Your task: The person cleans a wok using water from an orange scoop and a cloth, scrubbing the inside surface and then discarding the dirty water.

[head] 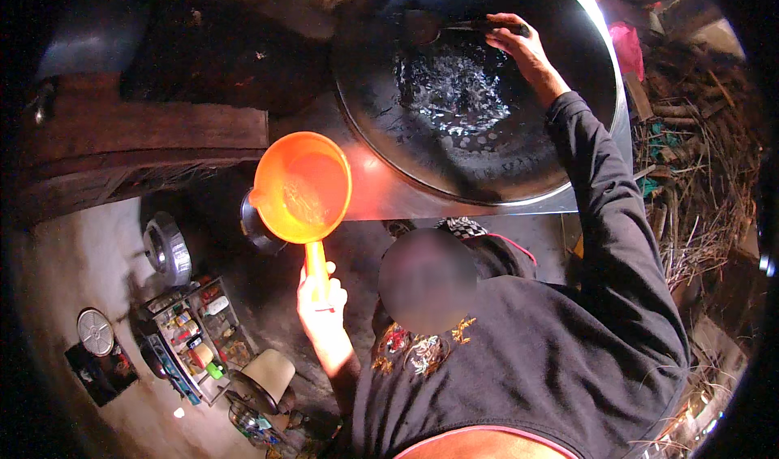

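Observation:
My left hand point(321, 313) grips the handle of an orange plastic dipper point(275, 173), held beside the stove. Ripples at the dipper's bottom look like a little liquid. Over the far side of a large black wok point(523, 154), my right hand point(518, 42) is closed around the handle of a cooking spatula or ladle point(459, 25). Its dark head is hard to make out against the wok. Glinting, bubbly water point(453, 94) lies in the bottom of the wok.
The wok sits in a shiny metal stovetop point(389, 194). Firewood and twigs point(688, 154) are piled at right, near a pink bag point(627, 48). A dark wooden board or cover point(182, 124) stands at left. Farther down are a shelf with bottles point(195, 343) and a pale bucket point(271, 371).

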A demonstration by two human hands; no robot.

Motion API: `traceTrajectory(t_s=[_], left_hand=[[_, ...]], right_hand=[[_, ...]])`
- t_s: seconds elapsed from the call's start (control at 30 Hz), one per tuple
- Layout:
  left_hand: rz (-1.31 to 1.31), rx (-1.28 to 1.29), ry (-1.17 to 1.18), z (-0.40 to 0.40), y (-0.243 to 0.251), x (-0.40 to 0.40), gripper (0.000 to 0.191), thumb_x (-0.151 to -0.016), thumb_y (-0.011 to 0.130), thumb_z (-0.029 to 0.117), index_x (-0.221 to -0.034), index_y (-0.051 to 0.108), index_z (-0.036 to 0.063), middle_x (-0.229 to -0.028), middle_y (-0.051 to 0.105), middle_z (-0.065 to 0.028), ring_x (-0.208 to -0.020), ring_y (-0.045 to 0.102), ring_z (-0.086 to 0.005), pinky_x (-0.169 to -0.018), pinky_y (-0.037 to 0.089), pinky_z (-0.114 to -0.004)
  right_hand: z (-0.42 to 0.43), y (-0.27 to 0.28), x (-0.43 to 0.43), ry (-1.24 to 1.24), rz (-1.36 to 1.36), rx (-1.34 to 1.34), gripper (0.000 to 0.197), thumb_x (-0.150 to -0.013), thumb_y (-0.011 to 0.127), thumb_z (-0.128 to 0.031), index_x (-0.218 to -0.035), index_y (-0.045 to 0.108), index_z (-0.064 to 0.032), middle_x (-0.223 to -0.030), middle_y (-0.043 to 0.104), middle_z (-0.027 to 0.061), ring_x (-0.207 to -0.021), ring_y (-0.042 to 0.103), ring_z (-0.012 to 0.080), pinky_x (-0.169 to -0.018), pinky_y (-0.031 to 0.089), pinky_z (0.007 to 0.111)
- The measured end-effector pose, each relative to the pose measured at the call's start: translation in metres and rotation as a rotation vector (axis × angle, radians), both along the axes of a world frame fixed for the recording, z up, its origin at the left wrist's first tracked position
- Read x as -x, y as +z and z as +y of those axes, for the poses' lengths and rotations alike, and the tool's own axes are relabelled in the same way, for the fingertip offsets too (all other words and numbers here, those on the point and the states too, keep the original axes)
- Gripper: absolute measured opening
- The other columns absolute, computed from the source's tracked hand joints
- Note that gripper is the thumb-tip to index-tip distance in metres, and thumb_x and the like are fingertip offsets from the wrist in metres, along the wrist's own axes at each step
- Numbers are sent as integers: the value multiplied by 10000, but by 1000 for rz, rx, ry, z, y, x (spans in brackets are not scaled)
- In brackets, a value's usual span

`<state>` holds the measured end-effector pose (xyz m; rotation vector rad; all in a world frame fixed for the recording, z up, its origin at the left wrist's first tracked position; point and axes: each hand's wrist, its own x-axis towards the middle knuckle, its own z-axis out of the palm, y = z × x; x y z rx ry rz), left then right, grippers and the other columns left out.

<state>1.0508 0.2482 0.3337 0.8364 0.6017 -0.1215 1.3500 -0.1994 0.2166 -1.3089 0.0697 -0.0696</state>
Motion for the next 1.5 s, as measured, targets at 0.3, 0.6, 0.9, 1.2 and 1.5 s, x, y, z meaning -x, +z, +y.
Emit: traceTrajectory(t_s=[0.3,0.6,0.9,1.2,1.5], left_hand=[[63,66,136,21,-17,16,355,-849,502,256,-1117,476,24,-918,569,-118,-458,390,-92,-379,335,-194],[101,-43,277,30,-18,24,412,-884,476,285,-1089,415,-67,-530,372,30,-372,304,-36,-364,287,-171],[2,60,209,37,-17,38,380,-848,499,277,-1047,477,-46,-882,545,-78,-434,350,-80,-341,279,-189],[9,41,262,29,-10,43,383,-849,500,273,-1045,468,-54,-816,519,-74,-430,351,-75,-344,283,-187],[-47,250,127,29,-15,37,389,-897,465,284,-1092,404,-46,-533,353,34,-394,298,-36,-382,283,-181]], right_hand=[[0,101,73,587,-30,296,220,-720,651,-87,-919,565,-51,-1177,543,113,-985,564,170,-853,460,286],[-117,150,117,331,358,787,345,-709,598,-364,-847,566,-49,-705,634,65,-487,529,117,-448,424,227],[-34,-40,82,-338,119,256,196,-801,635,-164,-943,607,-31,-794,609,34,-666,585,104,-578,491,239],[30,-40,-4,-870,81,-591,206,-774,573,-87,-969,590,-20,-783,607,99,-607,589,170,-532,506,286],[-121,-15,81,-907,-168,-88,200,-794,628,-222,-897,572,-60,-773,612,65,-600,586,133,-544,493,241]])
